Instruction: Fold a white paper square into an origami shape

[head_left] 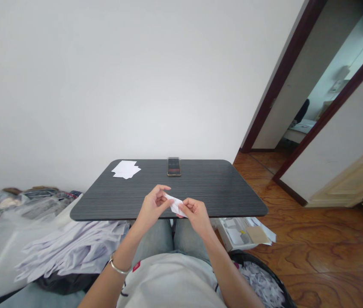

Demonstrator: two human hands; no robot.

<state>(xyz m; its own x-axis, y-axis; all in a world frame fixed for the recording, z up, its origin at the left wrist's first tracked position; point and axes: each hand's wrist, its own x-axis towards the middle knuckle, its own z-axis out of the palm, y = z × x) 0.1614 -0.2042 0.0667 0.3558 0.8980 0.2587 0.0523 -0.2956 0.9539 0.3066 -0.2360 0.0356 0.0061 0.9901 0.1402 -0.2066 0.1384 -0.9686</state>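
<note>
A small folded piece of white paper point(175, 205) is held between my two hands, just above the front edge of the dark table. My left hand point(156, 204) pinches its left end, with the thumb low and the index finger stretched above it. At the other end, the thumb and fingers of my right hand point(196, 212) are closed on the paper. Several loose white paper sheets point(126, 169) lie in an overlapping pile at the table's back left.
The dark table point(223, 188) carries a phone point(174, 167) at its back edge, near the white wall. Crumpled white cloth or paper point(78, 248) lies at left. A box of papers point(239, 233) and a dark bin of paper shreds point(261, 284) stand at right.
</note>
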